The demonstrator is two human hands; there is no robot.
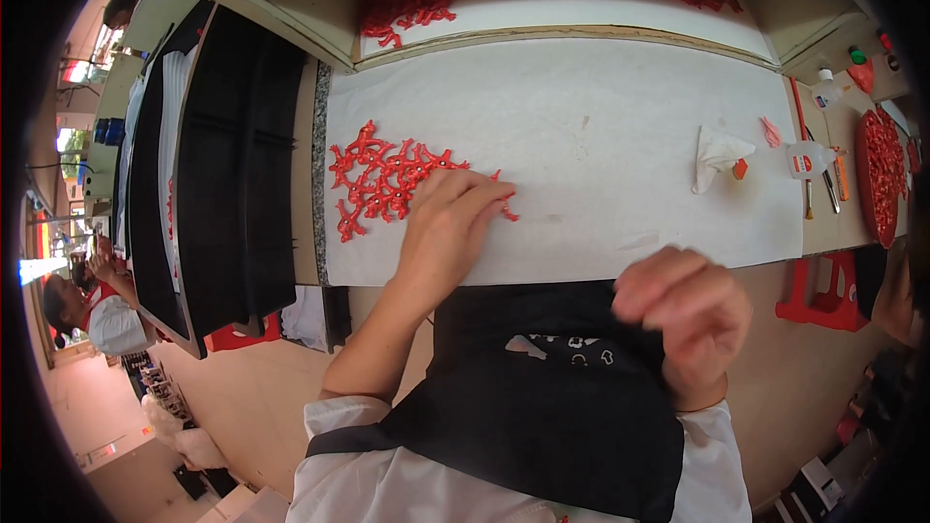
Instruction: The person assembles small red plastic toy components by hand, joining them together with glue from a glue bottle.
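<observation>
The left hand [448, 223] lies palm down on the white sheet [601, 136] covering the desk [823, 242], fingers loosely spread and reaching into the right end of a cluster of red parts [383, 179] near the sheet's left edge. Its fingertips touch the nearest pieces; whether any is pinched I cannot tell. The right hand [683, 315] is off the desk, just past its front edge over a black apron [542, 397], curled nearly closed; anything inside it is hidden. This looks like the picking step, one piece being drawn out of the pile. Next it likely calls for a clean pinch on a single part, freed from its tangled neighbours.
</observation>
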